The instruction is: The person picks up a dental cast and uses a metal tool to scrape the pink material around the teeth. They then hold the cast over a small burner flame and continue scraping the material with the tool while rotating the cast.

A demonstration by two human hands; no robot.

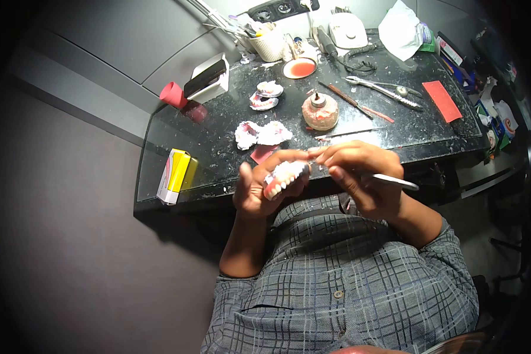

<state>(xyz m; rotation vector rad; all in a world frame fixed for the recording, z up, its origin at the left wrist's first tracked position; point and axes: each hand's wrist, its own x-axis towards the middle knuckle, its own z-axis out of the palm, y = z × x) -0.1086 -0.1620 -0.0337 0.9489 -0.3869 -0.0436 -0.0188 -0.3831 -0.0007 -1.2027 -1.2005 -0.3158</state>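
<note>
My left hand (253, 192) is wrapped round a dental model (284, 178) with white teeth set in pink wax, holding it up in front of the bench edge, teeth toward me. Close to its right side, my right hand (366, 171) grips a slim silver-handled tool (398, 181) like a pen. The handle sticks out to the right; the working end is hidden by my fingers. Just beyond the left hand, a pink wax piece (264, 154) lies on the bench beside crumpled white-and-pink lumps (262, 134). Past my right hand stands a wax-spattered burner (320, 112).
On the dark bench (206, 159) are another tooth model (266, 96), a dish of red wax (300, 68), a brown-handled tool (345, 97), a metal instrument (386, 91) and a red wax sheet (442, 101). A yellow box (175, 176) stands at the left edge. Behind are a tool cup (267, 47) and handpiece (326, 42).
</note>
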